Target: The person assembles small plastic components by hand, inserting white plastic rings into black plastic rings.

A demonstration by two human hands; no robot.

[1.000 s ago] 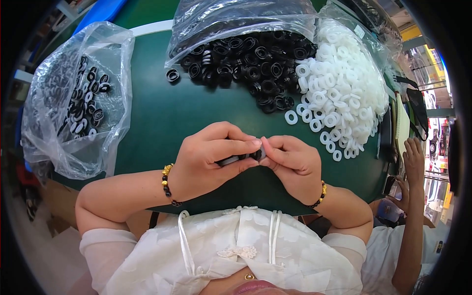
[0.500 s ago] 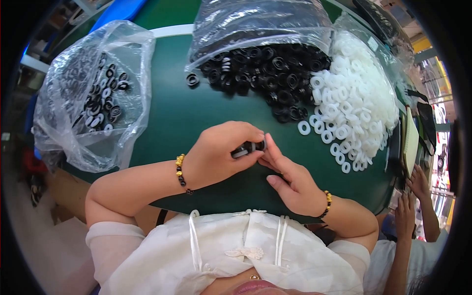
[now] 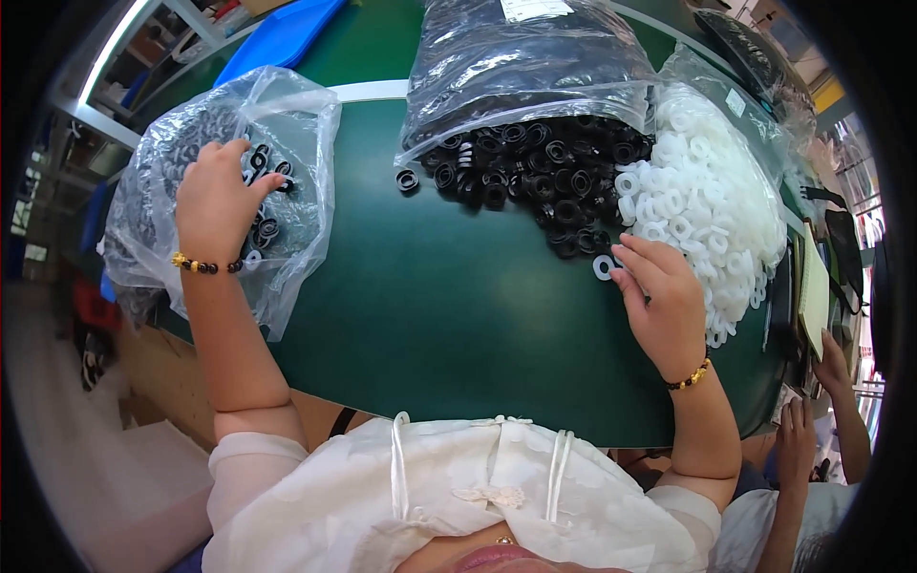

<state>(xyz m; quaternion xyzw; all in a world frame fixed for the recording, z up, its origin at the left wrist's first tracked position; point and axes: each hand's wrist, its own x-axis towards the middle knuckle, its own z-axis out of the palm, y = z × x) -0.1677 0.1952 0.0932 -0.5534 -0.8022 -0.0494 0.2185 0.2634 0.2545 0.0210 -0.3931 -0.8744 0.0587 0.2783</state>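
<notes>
From view centre, the left hand (image 3: 218, 205) is hovering over the bag (image 3: 308, 205) at ten o'clock, thumb and fingers apart. The right hand (image 3: 669, 310), fingers also apart, is standing just beside a white ring (image 3: 597, 268) at three o'clock.

No readable text; white label (image 3: 535, 8) on far plastic bag (image 3: 516, 59) (print too small), smaller white label (image 3: 735, 102) on far-right bag (image 3: 690, 65).
</notes>
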